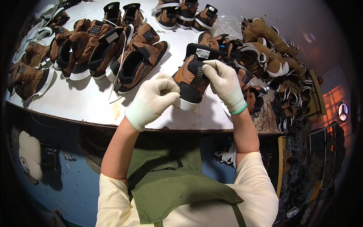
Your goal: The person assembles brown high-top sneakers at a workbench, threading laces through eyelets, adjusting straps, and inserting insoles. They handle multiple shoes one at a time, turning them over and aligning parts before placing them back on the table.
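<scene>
A brown and black shoe (188, 74) with a white sole stands on the white table in front of me, its heel toward me. My left hand (157, 96), in a pale knit glove, is closed with thumb and fingertips pinched at the left edge of the shoe's heel. On the other side my right hand (225, 81), gloved too, is closed with its fingertips on the shoe's black padded collar. A thin dark sliver shows by the right fingers, too small to name. Light stitches run along the collar edge between the hands.
Rows of similar brown shoes (134, 66) stand to the left, with more shoes (166, 18) at the back. Piled tan shoes (261, 49) crowd the right side near a crumpled clear plastic bag (227, 25). The white table's (166, 122) front edge curves before my green apron.
</scene>
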`<state>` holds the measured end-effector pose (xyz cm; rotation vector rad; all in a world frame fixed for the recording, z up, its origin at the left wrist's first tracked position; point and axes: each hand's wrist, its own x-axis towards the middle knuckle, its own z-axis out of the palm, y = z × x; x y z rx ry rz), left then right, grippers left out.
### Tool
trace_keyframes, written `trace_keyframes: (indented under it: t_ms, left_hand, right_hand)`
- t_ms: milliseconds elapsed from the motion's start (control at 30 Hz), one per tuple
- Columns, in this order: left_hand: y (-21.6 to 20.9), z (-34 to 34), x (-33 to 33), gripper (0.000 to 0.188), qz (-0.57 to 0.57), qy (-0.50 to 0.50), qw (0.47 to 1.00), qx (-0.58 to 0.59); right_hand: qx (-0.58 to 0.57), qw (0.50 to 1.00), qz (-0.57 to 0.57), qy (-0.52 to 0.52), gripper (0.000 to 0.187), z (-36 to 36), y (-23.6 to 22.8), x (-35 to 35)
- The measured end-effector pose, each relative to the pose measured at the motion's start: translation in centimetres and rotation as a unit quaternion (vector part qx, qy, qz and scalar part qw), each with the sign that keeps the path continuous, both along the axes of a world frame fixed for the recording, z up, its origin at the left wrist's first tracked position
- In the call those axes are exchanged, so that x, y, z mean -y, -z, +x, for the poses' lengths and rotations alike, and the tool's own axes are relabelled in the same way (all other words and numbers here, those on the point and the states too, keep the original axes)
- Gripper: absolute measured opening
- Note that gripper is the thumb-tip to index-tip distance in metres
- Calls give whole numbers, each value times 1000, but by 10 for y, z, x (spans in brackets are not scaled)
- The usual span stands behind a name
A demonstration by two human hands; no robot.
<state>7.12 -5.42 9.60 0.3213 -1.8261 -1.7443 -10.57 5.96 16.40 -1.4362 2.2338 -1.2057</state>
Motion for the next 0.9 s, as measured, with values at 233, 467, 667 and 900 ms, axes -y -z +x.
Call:
trace_keyframes:
  t_ms: [233,467,667,900]
  left_hand:
    - [5,-6,-9,9,-88,-76,993,-2]
    - [14,-12,-18,13,-175,-157,972,-27]
    - [23,-16,-19,68,-265,-298,916,-37]
    - [38,-26,-27,67,6,-179,983,-51]
  right_hand:
    - [13,1000,1,-3,26,2,0,0]
    - [32,999,-1,0,24,1,1,2]
    - [66,997,-30,1,24,-2,5,-2]
    - [113,993,-35,5,22,-2,4,-8]
